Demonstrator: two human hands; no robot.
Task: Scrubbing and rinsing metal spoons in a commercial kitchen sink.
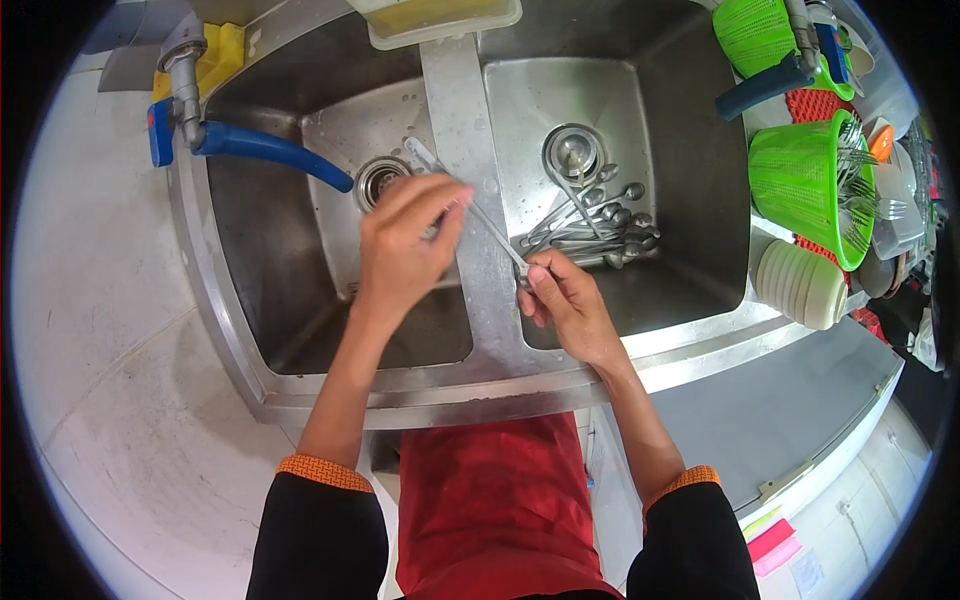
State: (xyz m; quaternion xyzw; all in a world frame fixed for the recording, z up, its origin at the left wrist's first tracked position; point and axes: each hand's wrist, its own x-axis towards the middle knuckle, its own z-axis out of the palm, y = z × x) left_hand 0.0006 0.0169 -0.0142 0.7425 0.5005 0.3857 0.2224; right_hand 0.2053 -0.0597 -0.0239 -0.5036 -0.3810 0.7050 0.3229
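Note:
A long-handled metal utensil [495,234] slants over the steel divider [461,97] between two sink basins. My right hand [566,304] grips its lower end, where the fingers mostly hide it. Curled and slightly blurred, my left hand [405,244] is over the left basin, fingertips at the middle of the handle. Whether those fingertips pinch it is unclear. The handle's flat far end [420,152] points toward the left basin. Several long-handled metal spoons [600,236] lie heaped in the right basin [517,90]. A round-bowled ladle [576,154] rests over that basin's drain.
A blue hose [277,154] on a tap hangs over the left basin; another hose [765,86] is at upper right. Beyond the right rim are a green basket [795,176] holding forks and stacked pale bowls [799,283]. A plastic container [442,19] sits at the back.

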